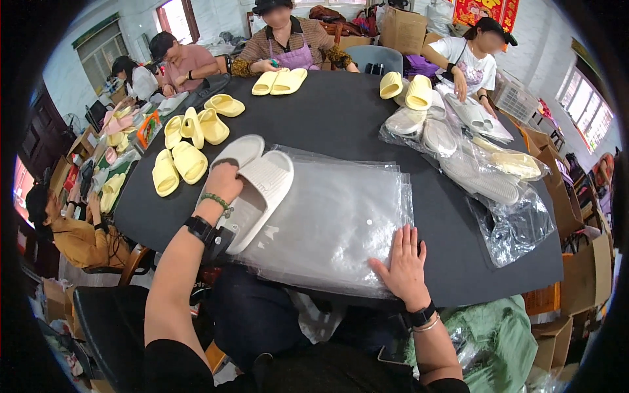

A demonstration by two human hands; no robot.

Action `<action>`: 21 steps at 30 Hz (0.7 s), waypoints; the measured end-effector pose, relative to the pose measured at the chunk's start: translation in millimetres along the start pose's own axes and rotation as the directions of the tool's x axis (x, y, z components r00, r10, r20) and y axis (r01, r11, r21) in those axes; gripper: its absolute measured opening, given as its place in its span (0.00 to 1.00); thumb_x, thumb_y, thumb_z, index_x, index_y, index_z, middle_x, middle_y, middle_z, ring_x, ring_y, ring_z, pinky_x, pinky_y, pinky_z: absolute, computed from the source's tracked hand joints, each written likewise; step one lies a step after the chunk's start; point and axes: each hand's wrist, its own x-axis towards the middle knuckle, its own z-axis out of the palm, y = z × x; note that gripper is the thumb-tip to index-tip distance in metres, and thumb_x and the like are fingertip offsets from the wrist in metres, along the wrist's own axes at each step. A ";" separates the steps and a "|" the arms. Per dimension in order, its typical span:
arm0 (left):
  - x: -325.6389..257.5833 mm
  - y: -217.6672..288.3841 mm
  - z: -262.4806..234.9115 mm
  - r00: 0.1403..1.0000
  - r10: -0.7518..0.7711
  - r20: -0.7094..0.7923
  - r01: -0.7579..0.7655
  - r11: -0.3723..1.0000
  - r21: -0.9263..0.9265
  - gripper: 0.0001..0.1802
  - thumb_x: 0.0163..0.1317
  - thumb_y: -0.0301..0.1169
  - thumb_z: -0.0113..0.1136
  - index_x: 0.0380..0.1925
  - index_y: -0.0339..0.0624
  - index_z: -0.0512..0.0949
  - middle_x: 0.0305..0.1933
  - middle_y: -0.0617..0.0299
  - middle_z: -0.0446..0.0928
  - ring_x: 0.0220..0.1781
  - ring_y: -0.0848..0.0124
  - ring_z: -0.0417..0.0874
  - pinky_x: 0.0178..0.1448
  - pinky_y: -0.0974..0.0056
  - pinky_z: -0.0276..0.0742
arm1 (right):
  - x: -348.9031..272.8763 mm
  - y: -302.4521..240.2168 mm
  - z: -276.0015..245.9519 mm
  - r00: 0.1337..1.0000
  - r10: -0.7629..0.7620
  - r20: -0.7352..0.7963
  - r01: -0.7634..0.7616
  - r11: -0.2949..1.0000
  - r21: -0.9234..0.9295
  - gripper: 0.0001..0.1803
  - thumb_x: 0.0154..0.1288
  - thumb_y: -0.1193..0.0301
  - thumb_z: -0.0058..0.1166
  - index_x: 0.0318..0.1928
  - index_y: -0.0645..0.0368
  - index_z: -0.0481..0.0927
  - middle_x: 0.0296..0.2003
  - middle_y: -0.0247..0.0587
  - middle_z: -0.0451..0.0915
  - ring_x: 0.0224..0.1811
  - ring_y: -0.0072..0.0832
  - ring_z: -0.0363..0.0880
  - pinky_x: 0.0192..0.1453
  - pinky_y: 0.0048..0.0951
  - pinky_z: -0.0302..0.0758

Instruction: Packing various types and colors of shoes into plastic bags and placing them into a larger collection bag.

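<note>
Fingers of left hand (225, 182): grasping pair of off-white slippers (270, 180) at left edge of stacked clear bags (334, 216), on near side of table (341, 118). Right hand (405, 272): released, flat on bags' near right corner. Farther left: yellow slippers (190, 162).

Left grip (225, 183) holds slippers (271, 178), right grip (404, 270) touches bags (334, 219).

Across the black table (341, 118), a blue-grey chair (375, 57) with a cardboard box (401, 31) behind it; red poster (486, 9) at upper right; green sack (503, 337) at lower right
</note>
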 end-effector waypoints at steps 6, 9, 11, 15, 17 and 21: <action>-48.5 117.7 -54.6 0.939 0.344 -0.017 -0.316 0.840 -0.442 0.07 0.45 0.30 0.59 0.20 0.38 0.82 0.25 0.44 0.79 0.31 0.45 0.81 0.36 0.49 0.78 | 5.9 -9.4 -4.4 0.996 0.033 0.079 -0.034 0.999 0.008 0.53 0.63 0.41 0.52 0.70 0.75 0.53 0.72 0.66 0.52 0.77 0.53 0.45 0.76 0.55 0.42; -72.0 153.4 -9.1 0.880 0.474 -0.013 -0.413 0.753 -0.512 0.08 0.39 0.30 0.60 0.20 0.38 0.81 0.29 0.47 0.79 0.37 0.47 0.80 0.43 0.47 0.75 | -2.4 -0.9 -2.5 0.993 0.066 0.102 -0.060 0.997 -0.053 0.54 0.63 0.42 0.51 0.71 0.75 0.49 0.73 0.65 0.49 0.78 0.52 0.41 0.77 0.53 0.39; -83.2 152.5 18.9 0.871 0.491 -0.012 -0.453 0.794 -0.406 0.07 0.42 0.31 0.61 0.23 0.43 0.82 0.37 0.56 0.80 0.48 0.55 0.78 0.48 0.50 0.73 | -4.5 10.9 11.2 0.992 0.058 0.113 -0.047 0.994 -0.102 0.55 0.63 0.41 0.49 0.72 0.75 0.47 0.74 0.65 0.46 0.79 0.52 0.38 0.77 0.53 0.37; -74.5 130.3 18.1 0.926 0.349 0.146 -0.305 0.917 -0.257 0.07 0.45 0.33 0.64 0.23 0.42 0.84 0.33 0.55 0.81 0.42 0.55 0.81 0.44 0.52 0.77 | -11.6 0.8 7.7 0.986 -0.157 -0.053 0.121 0.902 -0.414 0.49 0.65 0.38 0.49 0.69 0.70 0.61 0.66 0.59 0.67 0.72 0.49 0.61 0.69 0.51 0.61; -56.9 108.6 -1.2 0.942 0.312 0.120 -0.271 0.923 -0.273 0.07 0.44 0.32 0.64 0.22 0.40 0.83 0.30 0.52 0.81 0.37 0.53 0.81 0.42 0.51 0.78 | -12.4 8.3 11.4 0.955 -0.253 -0.153 0.151 0.863 -0.482 0.47 0.67 0.36 0.43 0.66 0.70 0.66 0.62 0.58 0.72 0.68 0.50 0.67 0.65 0.50 0.66; 0.5 37.1 -53.2 0.980 0.198 0.004 -0.195 0.968 -0.159 0.07 0.38 0.29 0.63 0.19 0.38 0.82 0.24 0.44 0.79 0.30 0.48 0.82 0.38 0.49 0.78 | -5.3 -9.7 -8.0 0.979 0.087 0.185 -0.059 0.987 -0.151 0.52 0.67 0.43 0.47 0.73 0.72 0.46 0.75 0.60 0.46 0.79 0.48 0.39 0.77 0.54 0.39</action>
